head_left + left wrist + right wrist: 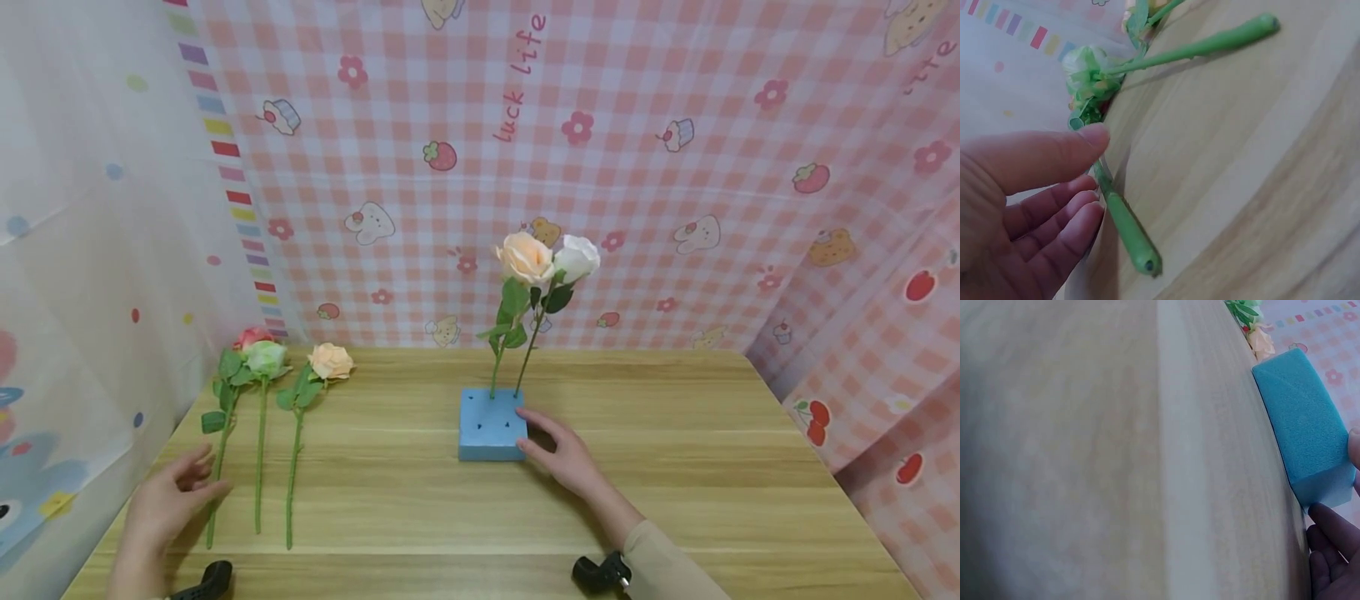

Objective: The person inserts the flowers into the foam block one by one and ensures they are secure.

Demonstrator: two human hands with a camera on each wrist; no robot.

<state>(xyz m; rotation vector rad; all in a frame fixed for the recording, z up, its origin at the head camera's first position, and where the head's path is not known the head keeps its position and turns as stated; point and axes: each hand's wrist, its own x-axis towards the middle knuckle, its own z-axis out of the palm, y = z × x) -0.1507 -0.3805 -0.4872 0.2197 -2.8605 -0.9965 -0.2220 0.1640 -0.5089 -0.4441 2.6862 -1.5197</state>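
A blue foam block (491, 450) with several small holes in its top stands on the table. A peach rose (527, 258) and a white rose (577, 258) rise from it on green stems. My right hand (562, 457) touches the block's right side with thumb and fingertips, not wrapped around it. At the left lie a pinkish-red rose (251, 335), a pale green rose (265, 358) and another peach rose (330, 361). My left hand (161, 500) is at the pinkish-red rose's stem (1125, 228), thumb and fingers apart; whether they touch it is unclear.
The wooden table (390, 483) reaches a checked pink cloth (465, 200) at the back. More printed cloth (82, 250) hangs at the left. Black devices (596, 575) are worn at both wrists.
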